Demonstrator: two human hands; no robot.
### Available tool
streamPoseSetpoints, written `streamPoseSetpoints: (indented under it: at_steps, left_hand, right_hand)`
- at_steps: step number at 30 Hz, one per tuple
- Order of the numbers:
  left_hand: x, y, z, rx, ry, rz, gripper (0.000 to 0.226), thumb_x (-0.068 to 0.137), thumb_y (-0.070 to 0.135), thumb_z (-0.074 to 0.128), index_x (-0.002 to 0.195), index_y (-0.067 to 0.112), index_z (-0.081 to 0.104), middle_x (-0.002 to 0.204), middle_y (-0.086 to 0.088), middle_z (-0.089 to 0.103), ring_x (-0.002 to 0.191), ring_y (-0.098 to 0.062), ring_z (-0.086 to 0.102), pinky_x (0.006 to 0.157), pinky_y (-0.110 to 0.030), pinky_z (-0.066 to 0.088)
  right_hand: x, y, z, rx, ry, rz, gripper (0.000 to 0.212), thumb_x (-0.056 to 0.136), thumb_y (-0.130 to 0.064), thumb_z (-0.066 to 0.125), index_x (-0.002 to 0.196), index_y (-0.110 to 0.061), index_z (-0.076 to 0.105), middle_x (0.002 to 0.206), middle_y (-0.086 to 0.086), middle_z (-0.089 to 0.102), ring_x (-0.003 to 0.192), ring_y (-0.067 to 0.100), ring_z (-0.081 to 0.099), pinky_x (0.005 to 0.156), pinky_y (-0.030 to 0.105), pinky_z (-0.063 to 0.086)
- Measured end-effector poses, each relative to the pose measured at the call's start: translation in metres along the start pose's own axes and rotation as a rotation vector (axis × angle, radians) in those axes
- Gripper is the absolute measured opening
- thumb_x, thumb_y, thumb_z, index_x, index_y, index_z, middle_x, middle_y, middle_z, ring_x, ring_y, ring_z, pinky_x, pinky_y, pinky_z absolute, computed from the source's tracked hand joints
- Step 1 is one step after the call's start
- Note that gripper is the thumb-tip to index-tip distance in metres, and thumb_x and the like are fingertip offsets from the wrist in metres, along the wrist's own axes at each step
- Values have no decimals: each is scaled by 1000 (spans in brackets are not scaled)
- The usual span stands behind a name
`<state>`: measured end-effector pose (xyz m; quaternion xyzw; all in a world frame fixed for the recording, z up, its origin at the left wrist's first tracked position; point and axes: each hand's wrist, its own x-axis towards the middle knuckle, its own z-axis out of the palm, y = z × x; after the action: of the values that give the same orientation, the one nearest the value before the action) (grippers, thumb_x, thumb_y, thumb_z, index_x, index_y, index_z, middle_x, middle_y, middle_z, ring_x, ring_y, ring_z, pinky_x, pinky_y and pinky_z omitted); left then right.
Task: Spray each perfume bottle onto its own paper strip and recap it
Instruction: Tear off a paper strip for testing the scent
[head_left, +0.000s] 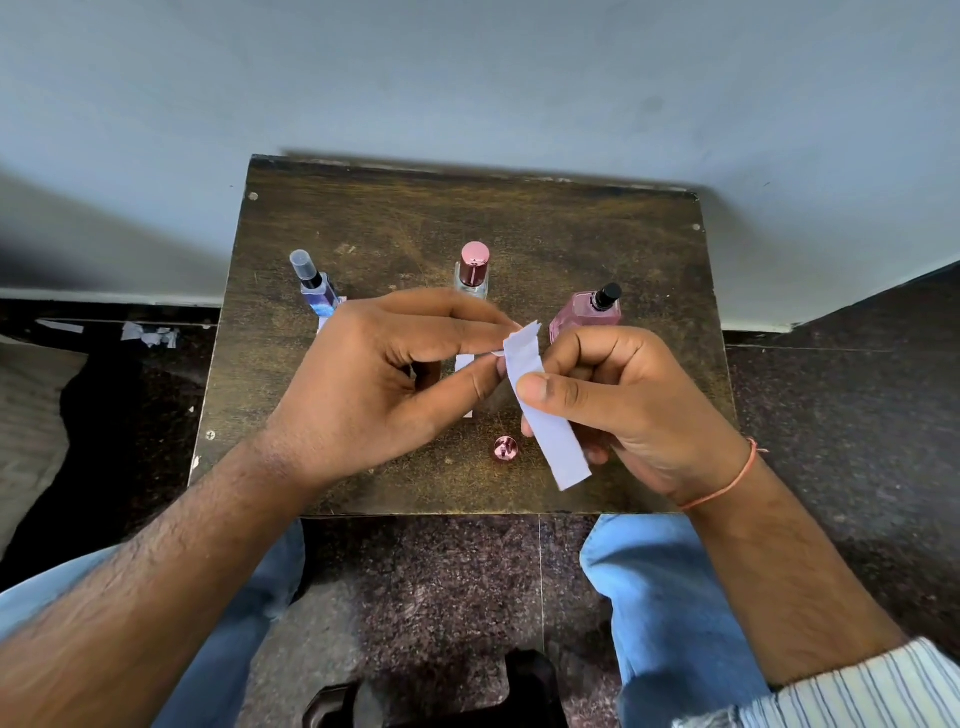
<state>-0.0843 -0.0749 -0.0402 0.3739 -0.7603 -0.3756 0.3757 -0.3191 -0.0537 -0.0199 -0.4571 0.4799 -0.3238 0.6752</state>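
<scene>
Three perfume bottles stand in a row on a small wooden table. A blue bottle with a clear cap is at the left. A clear bottle with a pink cap is in the middle. At the right a pink bottle shows its bare black sprayer. A pink cap lies loose near the front edge. My right hand pinches a white paper strip above the table. My left hand pinches the same strip's top end. Another white strip lies under my left hand, mostly hidden.
The table stands against a pale wall. Dark speckled floor surrounds it, with torn paper scraps on the floor at the left. My knees in blue jeans sit just before the table's front edge.
</scene>
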Motion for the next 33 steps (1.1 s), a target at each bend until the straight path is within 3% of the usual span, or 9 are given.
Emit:
streamPoseSetpoints:
  at_steps: [3,7,15,20,28,30,32,33]
  left_hand:
    - [1,2,1,43,-16,9,19,100,11,77,119,11,83,120,0,80,107,-13,79,85,-41,64]
    - [1,1,1,72,-12,20,21,102,17,75,121,16,82,123,5,79,110,-9,78,88,-38,65]
    - [1,6,0,155,3,14,24,103,25,71,125,23,80,125,20,74,112,0,76,89,-34,65]
    - [2,8,2,123,-8,18,25,104,25,70,128,23,77,126,19,75,113,0,76,92,-31,65]
    - [3,8,4,96,18,37,23,102,25,73,122,17,81,120,13,78,106,-2,77,91,-24,60]
    - [1,3,4,146,7,36,18,101,21,77,117,18,84,117,11,80,103,-3,78,88,-27,63]
    - [-2,-3,8,101,-12,-15,14,99,17,79,112,19,86,112,8,83,97,-10,81,80,-34,66]
    - [-3,-5,10,48,-14,-56,12,98,17,80,108,17,86,108,6,84,91,-15,82,74,-37,65]
  right_hand:
    - [0,-2,2,17,8,-15,15,86,-27,83,90,-13,78,68,3,73,43,10,57,35,19,36]
    - [0,-1,2,8,40,-31,9,90,-25,77,83,-22,80,72,15,71,49,19,52,37,21,37]
    - [1,0,1,49,57,-60,11,89,-19,76,81,-25,81,67,2,68,51,21,48,38,22,37]
    - [-1,2,2,119,44,-81,3,80,-26,86,79,-26,83,67,0,68,48,15,51,37,19,36]
    - [-3,6,6,262,-39,-148,20,76,-42,90,83,-25,82,66,-1,69,45,11,54,36,19,39]
    - [-3,4,4,368,-72,-157,21,75,-41,94,83,-26,82,67,10,57,52,20,53,38,21,41]
    - [-3,0,-4,441,-73,-163,26,72,-41,97,83,-23,80,66,19,38,56,24,56,40,27,30]
    - [-4,-3,-8,426,-73,-169,28,73,-42,96,82,-23,79,64,18,38,53,24,58,40,32,25]
